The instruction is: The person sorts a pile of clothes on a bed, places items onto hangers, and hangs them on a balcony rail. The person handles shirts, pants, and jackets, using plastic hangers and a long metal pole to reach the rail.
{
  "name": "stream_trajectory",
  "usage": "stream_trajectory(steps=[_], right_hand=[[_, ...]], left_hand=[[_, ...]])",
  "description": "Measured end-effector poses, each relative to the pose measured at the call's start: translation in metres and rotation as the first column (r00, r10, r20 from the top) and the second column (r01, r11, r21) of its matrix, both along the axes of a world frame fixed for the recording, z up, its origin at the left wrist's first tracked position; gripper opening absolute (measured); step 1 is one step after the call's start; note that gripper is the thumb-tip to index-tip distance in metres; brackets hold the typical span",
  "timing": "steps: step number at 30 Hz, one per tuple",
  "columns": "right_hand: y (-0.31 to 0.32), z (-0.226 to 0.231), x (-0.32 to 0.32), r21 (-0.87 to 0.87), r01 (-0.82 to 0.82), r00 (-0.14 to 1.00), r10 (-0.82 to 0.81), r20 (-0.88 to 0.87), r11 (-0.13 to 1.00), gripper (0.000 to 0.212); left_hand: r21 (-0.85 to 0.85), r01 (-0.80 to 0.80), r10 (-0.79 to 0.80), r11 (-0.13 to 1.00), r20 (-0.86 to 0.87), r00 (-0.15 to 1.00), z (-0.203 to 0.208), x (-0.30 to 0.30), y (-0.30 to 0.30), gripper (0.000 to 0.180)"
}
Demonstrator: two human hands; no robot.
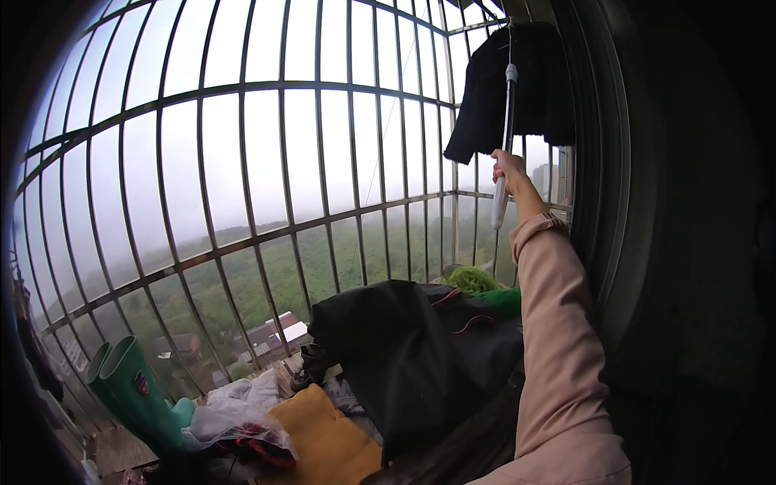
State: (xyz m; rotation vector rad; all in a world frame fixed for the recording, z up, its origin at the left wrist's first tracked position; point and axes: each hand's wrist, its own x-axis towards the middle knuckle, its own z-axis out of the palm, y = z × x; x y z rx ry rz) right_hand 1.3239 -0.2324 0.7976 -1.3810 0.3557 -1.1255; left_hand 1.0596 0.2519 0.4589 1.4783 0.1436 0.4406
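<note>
My right hand (509, 168) reaches up and out, its fingers closed around a long white and dark pole (506, 137). The pole's top end reaches a black garment (485, 89) that hangs high up by the window grille. A pink sleeve covers my right forearm, which comes in from the lower right. My left hand is out of the picture.
A curved metal grille (242, 162) closes off the balcony, with misty hills beyond. Below lie a black bag or cloth (404, 347), a green bundle (477, 283), a yellow cloth (323, 440), white cloth (234, 408) and green rubber boots (133, 388). A dark window frame (614, 202) stands at the right.
</note>
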Motion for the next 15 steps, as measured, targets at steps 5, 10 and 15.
stream_trajectory(steps=[5,10,15], right_hand=[[0.012,-0.032,0.022,-0.055,0.039,0.999,-0.041,-0.025,0.998,0.019],[0.003,-0.051,0.024,-0.106,0.077,0.997,-0.076,0.016,0.991,0.021],[0.021,-0.067,0.024,-0.127,0.037,0.999,-0.033,0.032,0.991,0.025]], left_hand=[[-0.015,0.065,-0.065,0.998,-0.016,0.998,-0.009,0.002,-0.002,0.016],[-0.031,0.126,-0.127,0.992,-0.055,0.990,-0.013,0.009,-0.001,0.018],[-0.001,0.144,-0.144,0.990,-0.103,0.984,-0.011,0.015,-0.002,0.017]])
